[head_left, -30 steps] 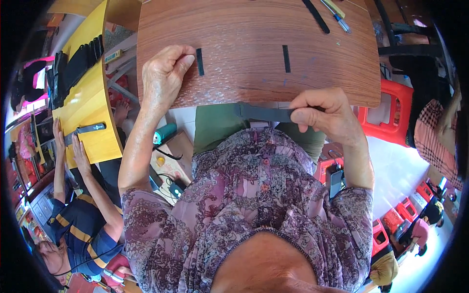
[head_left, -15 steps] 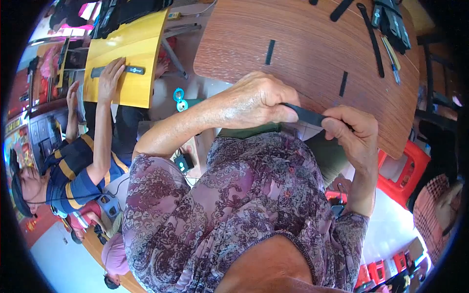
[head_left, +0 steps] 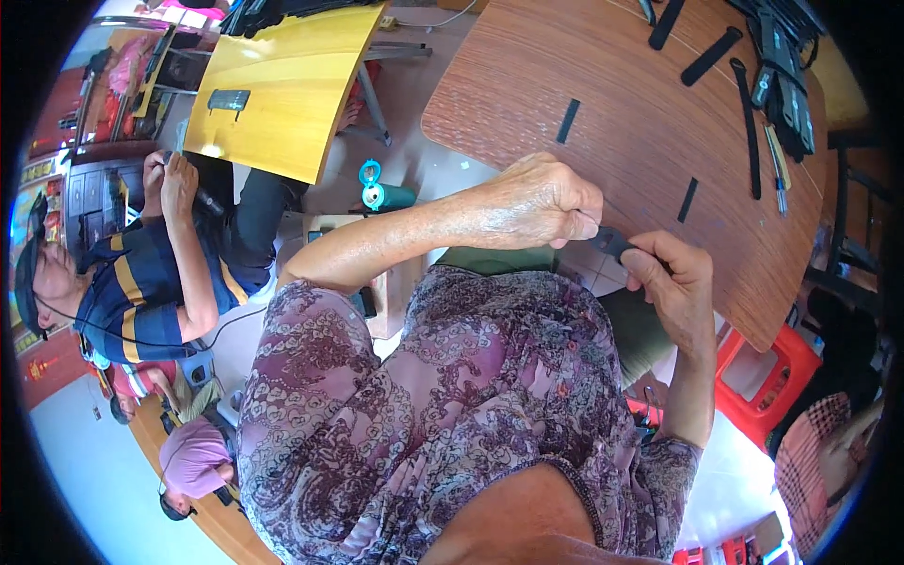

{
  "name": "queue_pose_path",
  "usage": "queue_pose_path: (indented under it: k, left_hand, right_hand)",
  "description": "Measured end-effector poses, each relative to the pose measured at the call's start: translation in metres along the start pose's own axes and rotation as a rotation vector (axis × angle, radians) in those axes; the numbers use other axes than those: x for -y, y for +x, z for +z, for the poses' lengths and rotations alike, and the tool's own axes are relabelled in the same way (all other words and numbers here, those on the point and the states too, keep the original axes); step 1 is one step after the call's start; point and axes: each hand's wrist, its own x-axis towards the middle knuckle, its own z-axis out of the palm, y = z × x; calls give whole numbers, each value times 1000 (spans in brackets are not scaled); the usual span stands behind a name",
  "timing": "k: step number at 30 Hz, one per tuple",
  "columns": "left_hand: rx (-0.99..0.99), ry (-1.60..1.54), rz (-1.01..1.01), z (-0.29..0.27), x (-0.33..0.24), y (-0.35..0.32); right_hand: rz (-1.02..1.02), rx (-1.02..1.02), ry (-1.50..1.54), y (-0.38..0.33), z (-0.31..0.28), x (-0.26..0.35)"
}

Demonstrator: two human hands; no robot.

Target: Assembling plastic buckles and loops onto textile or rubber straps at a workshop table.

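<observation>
In front of my body, over the table's near edge, a short stretch of black strap (head_left: 610, 242) spans the gap between my hands. Its visible part looks dark, flat and rounded, with what seems to be a slot. My left hand (head_left: 549, 201) is closed, thumb and fingers pinching one end. The other end sits between thumb and curled fingers of my right hand (head_left: 674, 275). My fingers hide the rest of the strap. Beyond my hands, a short black strip (head_left: 568, 121) and a second black strip (head_left: 687, 200) lie on the brown table (head_left: 527, 56).
Loose black straps (head_left: 711, 56), a long strap (head_left: 747, 132), a strap bundle (head_left: 783, 94) and a pen (head_left: 781, 193) lie at the table's far right. A red stool (head_left: 767, 386) stands right. At left, a person (head_left: 141, 282) sits by a yellow table (head_left: 282, 85); a teal bottle (head_left: 391, 196) stands between.
My hands have come closer together, and less of the strap shows between them. The view has shifted. The person at left has lifted their hands off the yellow table and brought them together.
</observation>
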Motion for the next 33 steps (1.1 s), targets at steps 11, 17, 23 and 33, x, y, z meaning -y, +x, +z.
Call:
queue_pose_path:
  k: [11,17,23,33]
  left_hand:
    - [-562,-106,-144,-39,40,-5]
    - [-607,86,-41,-40,51,16]
    - [-549,354,-33,-41,49,51]
    - [-591,505,58,-38,45,39]
  right_hand:
    - [-33,-228,-263,-12,-17,-20]
    - [-45,-178,-222,-12,-19,-28]
    - [-104,-184,-301,-8,-21,-33]
    - [-99,-240,-150,-18,-25,-44]
